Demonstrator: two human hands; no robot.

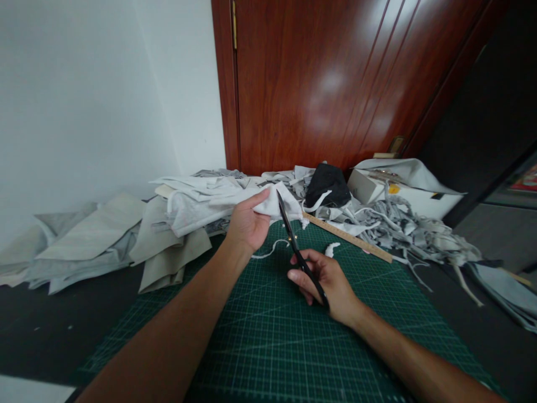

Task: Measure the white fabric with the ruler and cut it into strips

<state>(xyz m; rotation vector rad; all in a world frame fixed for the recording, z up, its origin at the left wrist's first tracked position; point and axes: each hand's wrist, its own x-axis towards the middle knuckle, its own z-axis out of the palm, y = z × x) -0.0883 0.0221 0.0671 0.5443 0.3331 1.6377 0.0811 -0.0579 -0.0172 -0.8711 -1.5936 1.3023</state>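
Observation:
My left hand [250, 224] pinches a piece of white cloth [285, 202] between thumb and fingers, holding it up above the mat. In my right hand [321, 280] is a pair of black scissors [308, 268], with fingers and thumb at the handles. The blades point up and away and lie against the cloth near its right end; whether they are parted is hard to make out. Below the hands spreads a green cutting mat [268, 336] with a grid. A thin white strip [272, 249] and a small white scrap [332, 249] lie on it.
Fabric pieces [96, 229] are heaped at the left against the wall. A wooden ruler [348, 238] crosses the mat's far right part. Behind it are a black cloth bundle [327, 186], tangled grey strips [390, 218] and a white box [436, 204]. A brown door [319, 84] stands behind.

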